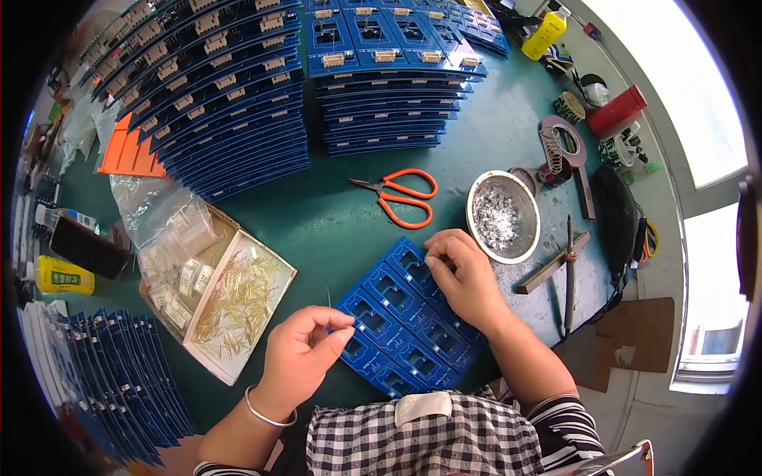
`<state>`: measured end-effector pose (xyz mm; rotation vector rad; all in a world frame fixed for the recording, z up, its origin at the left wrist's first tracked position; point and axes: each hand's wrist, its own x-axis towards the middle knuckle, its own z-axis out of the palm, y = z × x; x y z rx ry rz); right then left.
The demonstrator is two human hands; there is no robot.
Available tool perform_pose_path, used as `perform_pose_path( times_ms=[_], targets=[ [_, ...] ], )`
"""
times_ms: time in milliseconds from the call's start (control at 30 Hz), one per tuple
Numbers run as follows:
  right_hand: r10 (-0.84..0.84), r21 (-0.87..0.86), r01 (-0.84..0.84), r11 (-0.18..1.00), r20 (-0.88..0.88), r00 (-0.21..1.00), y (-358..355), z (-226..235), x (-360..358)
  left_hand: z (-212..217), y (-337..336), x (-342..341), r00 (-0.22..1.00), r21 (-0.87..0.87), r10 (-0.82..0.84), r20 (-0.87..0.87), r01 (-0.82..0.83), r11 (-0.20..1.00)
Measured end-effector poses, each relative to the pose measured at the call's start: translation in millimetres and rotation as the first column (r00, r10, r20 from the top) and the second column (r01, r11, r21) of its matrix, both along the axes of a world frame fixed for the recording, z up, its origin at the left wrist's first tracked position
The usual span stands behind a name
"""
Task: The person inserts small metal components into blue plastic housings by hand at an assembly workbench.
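A blue circuit board panel [406, 327] with several square cut-outs lies slantwise in front of me. Over its left edge, my left hand [305, 347] has thumb and forefinger pinched together; whatever is between the tips is too small to name. A thin light line stands up just behind those fingers. My right hand [468, 279] curls over the board's far right corner, thumb against forefinger, and hides what the tips may hold. To the left, a shallow box [284, 274] holds many thin gold-coloured pins and small clear packets. Orange-handled scissors [406, 197] lie beyond the board.
Tall stacks of blue boards [238, 103] [389, 119] fill the back; more boards [127, 381] stand at near left. Right of my hand are a bowl of metallic scraps [502, 216], a soldering iron [570, 278] on a bar, and a tape roll [563, 141]. A phone [89, 247] leans at far left.
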<state>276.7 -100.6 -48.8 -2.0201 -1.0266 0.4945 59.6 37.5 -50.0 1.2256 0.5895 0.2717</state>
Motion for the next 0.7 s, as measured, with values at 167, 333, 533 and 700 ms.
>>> perform_pose_path(
  times_ms=[167, 333, 533, 700],
  targets=[
    [-0.002, -0.002, 0.002, 1.0, 0.015, 1.0, 1, -2, 0, 7, -1, 10, 1.0, -0.01, -0.028, -0.004, 0.028, 1.0],
    [0.046, 0.009, -0.049, 0.999, 0.208, 0.977, 4, -6, -6, 3, 2, 10, 1.0, -0.071, -0.009, 0.012, 0.01, 0.997],
    [0.202, -0.171, -0.111, 0.979, 0.746, 0.634, 5, 6, -10, 8, 5, 15, 0.996, -0.408, 0.043, 0.081, -0.006, 0.913],
    [0.239, -0.208, -0.122, 0.971, 0.776, 0.584, 4, 16, -11, 4, 5, 12, 0.992, -0.502, 0.073, 0.101, -0.012, 0.865]
  ],
)
